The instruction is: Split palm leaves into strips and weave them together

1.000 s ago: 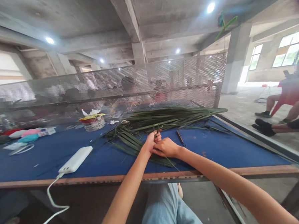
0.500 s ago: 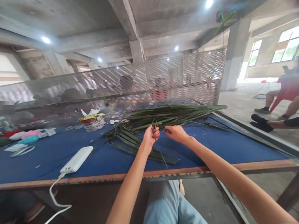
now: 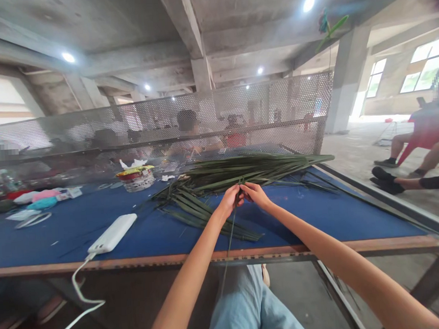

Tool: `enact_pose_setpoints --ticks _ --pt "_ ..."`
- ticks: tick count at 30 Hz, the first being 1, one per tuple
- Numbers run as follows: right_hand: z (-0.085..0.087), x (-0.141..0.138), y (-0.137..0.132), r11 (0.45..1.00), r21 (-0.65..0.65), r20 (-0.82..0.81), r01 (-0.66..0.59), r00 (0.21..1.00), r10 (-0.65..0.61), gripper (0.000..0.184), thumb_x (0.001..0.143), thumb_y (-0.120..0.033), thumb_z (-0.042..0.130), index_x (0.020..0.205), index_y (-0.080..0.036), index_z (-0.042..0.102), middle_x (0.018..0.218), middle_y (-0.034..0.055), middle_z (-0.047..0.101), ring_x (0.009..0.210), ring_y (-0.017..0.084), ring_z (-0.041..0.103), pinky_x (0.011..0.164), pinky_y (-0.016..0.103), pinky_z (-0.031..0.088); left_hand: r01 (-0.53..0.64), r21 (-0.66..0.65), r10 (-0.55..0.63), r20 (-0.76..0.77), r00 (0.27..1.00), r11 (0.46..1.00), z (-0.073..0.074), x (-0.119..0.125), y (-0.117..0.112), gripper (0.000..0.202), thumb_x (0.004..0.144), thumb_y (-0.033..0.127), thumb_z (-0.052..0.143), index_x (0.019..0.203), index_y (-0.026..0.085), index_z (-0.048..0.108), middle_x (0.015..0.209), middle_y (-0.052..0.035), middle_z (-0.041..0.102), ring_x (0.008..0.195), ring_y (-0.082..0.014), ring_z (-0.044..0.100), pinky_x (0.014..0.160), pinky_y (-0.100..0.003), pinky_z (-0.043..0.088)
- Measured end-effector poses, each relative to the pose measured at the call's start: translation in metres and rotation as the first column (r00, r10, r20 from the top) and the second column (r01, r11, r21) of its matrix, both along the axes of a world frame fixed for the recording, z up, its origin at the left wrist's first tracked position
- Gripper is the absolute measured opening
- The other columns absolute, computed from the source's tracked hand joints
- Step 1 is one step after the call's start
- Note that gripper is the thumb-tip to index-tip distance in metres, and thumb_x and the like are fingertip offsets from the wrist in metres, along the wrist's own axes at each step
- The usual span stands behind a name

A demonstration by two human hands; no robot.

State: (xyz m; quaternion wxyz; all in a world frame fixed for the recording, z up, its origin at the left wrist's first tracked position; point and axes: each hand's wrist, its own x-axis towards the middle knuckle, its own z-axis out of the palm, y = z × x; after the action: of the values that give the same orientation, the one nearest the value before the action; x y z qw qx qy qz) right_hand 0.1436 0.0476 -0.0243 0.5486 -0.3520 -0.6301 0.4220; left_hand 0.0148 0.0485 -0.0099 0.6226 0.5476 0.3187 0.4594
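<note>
Above the blue tabletop, my left hand (image 3: 230, 200) is closed on a green leaf strip (image 3: 232, 229). One thin length of the strip hangs down past the table's front edge toward my knees. My right hand (image 3: 257, 194) meets the left, its fingertips pinched on the same strip; the piece between the fingers is mostly hidden. Just behind my hands lies a pile of long green leaves (image 3: 256, 163). More loose leaves (image 3: 196, 211) fan out beneath and to the left of my left wrist.
A white power bank (image 3: 113, 234) with a cable lies front left. Behind it stands a basket (image 3: 139, 182) with tissues. Coloured bundles (image 3: 46, 198) lie far left. A perforated metal screen (image 3: 268, 108) lines the table's back. A seated person's legs (image 3: 407, 179) show at right.
My right hand has moved left and my left hand slightly right, so they now meet at the leaf strip. A thin length of it now hangs below them.
</note>
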Motion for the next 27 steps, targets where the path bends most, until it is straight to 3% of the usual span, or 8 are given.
enact_pose_setpoints --ticks 3,6,10,14,17,22,27 --pt "0.003 0.001 -0.001 1.0 -0.029 -0.034 0.004 0.999 -0.005 0.048 0.07 -0.066 0.057 0.06 -0.02 0.047 0.049 -0.005 0.044 0.044 0.007 0.033 0.043 0.023 0.021 -0.066 0.084 0.073 -0.076 0.994 0.994 0.0 0.001 0.0 0.019 0.082 0.03 0.059 0.07 0.016 0.052 0.054 0.001 0.055 0.043 -0.0099 0.05 0.044 -0.021 0.038" --pt "0.004 0.004 0.001 0.998 -0.063 -0.027 0.031 0.999 -0.032 0.05 0.068 -0.067 0.059 0.058 -0.021 0.043 0.048 -0.0061 0.038 0.045 0.008 0.032 0.045 0.023 0.021 -0.137 0.168 0.158 -0.119 0.98 0.976 0.0 0.003 -0.001 0.02 0.082 0.027 0.06 0.066 0.016 0.054 0.052 0.0003 0.057 0.044 -0.0115 0.051 0.047 -0.022 0.042" --pt "0.0 0.007 0.007 0.996 -0.027 0.025 0.089 0.996 -0.089 0.052 0.065 -0.068 0.062 0.053 -0.02 0.043 0.047 -0.0057 0.039 0.047 0.008 0.033 0.047 0.024 0.023 -0.137 0.225 0.167 -0.121 0.978 0.965 -0.002 0.005 -0.002 0.018 0.082 0.025 0.059 0.066 0.017 0.056 0.057 -0.0014 0.062 0.048 -0.0141 0.056 0.049 -0.025 0.046" --pt "-0.002 0.008 0.011 0.998 -0.045 -0.022 0.041 0.999 -0.042 0.052 0.063 -0.067 0.063 0.054 -0.02 0.045 0.047 -0.0063 0.038 0.047 0.008 0.034 0.047 0.023 0.024 -0.132 0.156 0.154 -0.138 0.978 0.979 -0.001 0.004 -0.004 0.016 0.082 0.021 0.06 0.067 0.015 0.058 0.059 -0.0021 0.065 0.049 -0.0149 0.059 0.053 -0.026 0.048" --pt "0.001 0.009 0.008 0.995 -0.095 -0.076 0.013 0.997 -0.021 0.049 0.062 -0.065 0.066 0.059 -0.019 0.051 0.048 -0.0065 0.042 0.047 0.007 0.036 0.047 0.022 0.027 -0.062 0.049 0.066 -0.096 0.993 0.997 0.002 0.0 -0.003 0.014 0.084 0.024 0.06 0.077 0.012 0.065 0.066 -0.0051 0.069 0.056 -0.0153 0.063 0.06 -0.026 0.051" --pt "0.007 0.011 0.0 0.976 -0.191 -0.196 -0.103 0.978 0.065 0.045 0.064 -0.057 0.072 0.086 -0.018 0.067 0.06 -0.0031 0.057 0.054 0.009 0.049 0.055 0.022 0.041 0.075 -0.148 -0.065 0.072 0.995 0.986 0.002 -0.008 0.001 0.015 0.084 0.023 0.061 0.087 0.01 0.068 0.075 -0.0075 0.072 0.067 -0.0146 0.067 0.076 -0.026 0.052" --pt "0.007 0.011 -0.001 0.964 -0.191 -0.244 -0.184 0.96 0.136 0.046 0.066 -0.054 0.073 0.094 -0.018 0.068 0.053 -0.0067 0.047 0.05 0.008 0.044 0.054 0.022 0.042 0.088 -0.195 -0.08 0.05 0.996 0.977 0.0 -0.012 0.004 0.011 0.078 0.019 0.068 0.084 0.01 0.071 0.079 -0.0077 0.073 0.073 -0.0139 0.068 0.086 -0.027 0.05"
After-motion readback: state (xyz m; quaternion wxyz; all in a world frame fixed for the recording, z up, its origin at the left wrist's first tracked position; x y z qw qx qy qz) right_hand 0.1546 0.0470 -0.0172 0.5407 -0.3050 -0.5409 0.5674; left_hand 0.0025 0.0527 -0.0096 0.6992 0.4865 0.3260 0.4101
